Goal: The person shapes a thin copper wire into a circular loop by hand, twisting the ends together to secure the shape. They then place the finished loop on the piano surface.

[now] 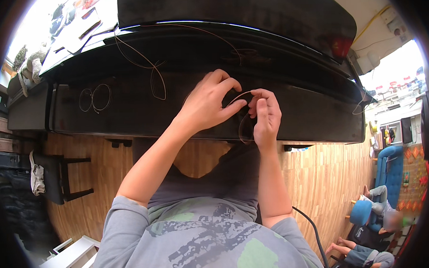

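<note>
My left hand (pixel 212 101) is curled over a thin copper-coloured wire (pixel 238 97), its thumb and forefinger bent with a gap between their tips. The lower fingers are partly hidden. Close by on the right, my right hand (pixel 266 114) pinches the same wire between thumb and fingers. A loop of wire (pixel 240 133) hangs below, beside the right wrist. Both hands are above the front of a long black glossy cabinet, like a closed piano (pixel 308 107). On its surface to the left lies a small wire coil (pixel 94 97) bent into two rings.
Another loose wire (pixel 158 79) curls over the cabinet's ledge, and a thin wire (pixel 211 30) runs along its upper part. A black stool (pixel 69 174) stands at left. A white frame (pixel 72 259) is at lower left. Two people sit at far right near a blue stool (pixel 360 212).
</note>
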The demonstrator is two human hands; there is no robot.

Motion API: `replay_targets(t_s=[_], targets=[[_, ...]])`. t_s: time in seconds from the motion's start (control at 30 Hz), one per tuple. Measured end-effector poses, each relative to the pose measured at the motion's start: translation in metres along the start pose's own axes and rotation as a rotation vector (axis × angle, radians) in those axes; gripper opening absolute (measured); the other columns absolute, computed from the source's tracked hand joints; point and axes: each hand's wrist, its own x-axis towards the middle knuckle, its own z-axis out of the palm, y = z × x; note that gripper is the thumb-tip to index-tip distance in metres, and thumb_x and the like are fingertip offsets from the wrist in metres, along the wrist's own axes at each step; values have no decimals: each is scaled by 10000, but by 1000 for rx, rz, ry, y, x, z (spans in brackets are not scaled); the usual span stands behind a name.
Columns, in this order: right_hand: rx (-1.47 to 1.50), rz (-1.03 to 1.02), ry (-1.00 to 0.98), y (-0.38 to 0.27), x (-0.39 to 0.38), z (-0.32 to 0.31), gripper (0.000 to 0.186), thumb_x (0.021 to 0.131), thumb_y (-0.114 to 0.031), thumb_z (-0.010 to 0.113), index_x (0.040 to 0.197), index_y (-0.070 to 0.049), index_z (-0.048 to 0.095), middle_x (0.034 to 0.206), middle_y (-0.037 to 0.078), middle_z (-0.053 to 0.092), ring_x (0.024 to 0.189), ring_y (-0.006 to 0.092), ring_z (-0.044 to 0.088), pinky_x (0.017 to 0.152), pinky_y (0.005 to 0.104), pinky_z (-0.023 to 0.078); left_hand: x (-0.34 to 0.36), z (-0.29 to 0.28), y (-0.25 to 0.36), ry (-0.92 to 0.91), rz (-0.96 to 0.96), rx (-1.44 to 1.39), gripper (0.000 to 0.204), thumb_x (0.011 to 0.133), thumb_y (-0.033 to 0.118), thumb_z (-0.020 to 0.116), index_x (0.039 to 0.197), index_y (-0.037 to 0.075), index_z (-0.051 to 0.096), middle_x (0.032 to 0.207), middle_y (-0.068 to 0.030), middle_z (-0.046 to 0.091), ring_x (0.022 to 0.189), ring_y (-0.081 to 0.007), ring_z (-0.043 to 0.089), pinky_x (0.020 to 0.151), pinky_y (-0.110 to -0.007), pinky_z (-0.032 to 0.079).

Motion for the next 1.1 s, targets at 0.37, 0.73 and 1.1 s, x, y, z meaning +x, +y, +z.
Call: replay_targets(t_s=[0.37,0.73,1.1], targets=[[-861,-485,48,0,11,-29,264,735,23,642,954,-110,704,763,38,573,764,197,557,722,323,401,0,4,-4,49,68,422,1015,475,536,837,1331,130,473,1453,-166,334,1403,-378,153,1099,-607,117],[-965,-459,33,12,12,-24,304,725,23,618,993,-94,700,760,18,579,747,194,569,693,328,400,-28,-8,-12,-20,22,413,782,631,391,808,1299,123,501,1419,-176,376,1357,-360,286,1101,-551,210],[-1007,-25,-78,-27,-32,-11,572,732,31,567,1291,-74,512,671,77,517,613,241,547,621,371,461,-47,-8,-17,35,130,427,386,747,179,726,1113,126,614,1317,-112,494,1288,-341,393,1055,-540,302]])
